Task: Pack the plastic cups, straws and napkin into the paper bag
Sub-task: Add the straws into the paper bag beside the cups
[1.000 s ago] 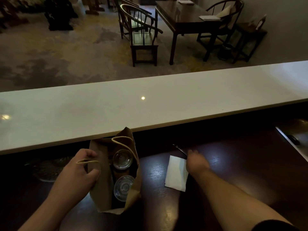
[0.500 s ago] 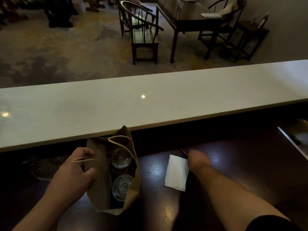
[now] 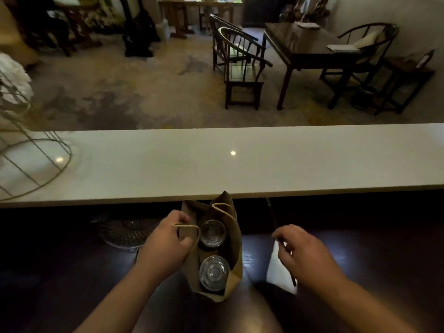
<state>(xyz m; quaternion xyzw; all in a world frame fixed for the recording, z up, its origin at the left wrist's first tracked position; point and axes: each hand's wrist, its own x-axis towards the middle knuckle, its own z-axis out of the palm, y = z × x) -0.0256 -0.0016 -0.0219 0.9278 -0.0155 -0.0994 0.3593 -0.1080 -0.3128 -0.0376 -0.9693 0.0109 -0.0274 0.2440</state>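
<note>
1. A brown paper bag (image 3: pixel 234 239) with twine handles is being kept upright on the dark wooden worktop (image 3: pixel 372 255), its mouth open.
2. The bag's left wall and one handle are being pinched by the left hand (image 3: pixel 165 243), its grip closed on the paper.
3. Two clear plastic cups (image 3: pixel 212 233) are being carried inside the bag, one behind the other.
4. Thin dark straws (image 3: pixel 289 272) are being pinched in the closed grip of the right hand (image 3: pixel 305 255), right of the bag.
5. A white folded napkin (image 3: pixel 276 267) is being partly covered by that hand, lying on the worktop.
</note>
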